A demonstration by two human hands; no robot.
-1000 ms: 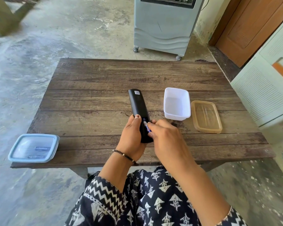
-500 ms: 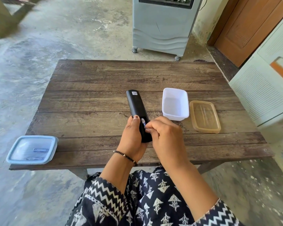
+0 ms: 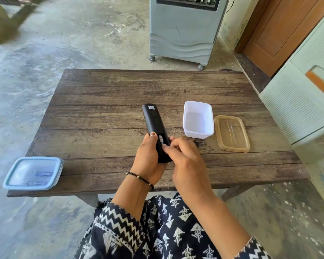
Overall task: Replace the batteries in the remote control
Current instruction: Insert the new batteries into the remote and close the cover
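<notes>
A black remote control (image 3: 153, 122) lies face down over the wooden table (image 3: 120, 94), its near end held in my left hand (image 3: 148, 161), thumb along its left edge. Its battery bay is open, and a battery (image 3: 161, 140) shows inside. My right hand (image 3: 185, 157) is beside the bay with its fingertips pressing on the battery's near end. The battery cover is not visible.
A white open tub (image 3: 198, 119) stands right of the remote, with a tan lid (image 3: 232, 133) beside it. A lidded blue box (image 3: 34, 172) sits at the table's near left corner. A grey air cooler (image 3: 183, 27) stands behind the table; a pale cabinet (image 3: 307, 90) at right.
My right hand has lowered the battery from a pinch above the bay down into it, and its fingers now press on it. The left hand keeps its hold.
</notes>
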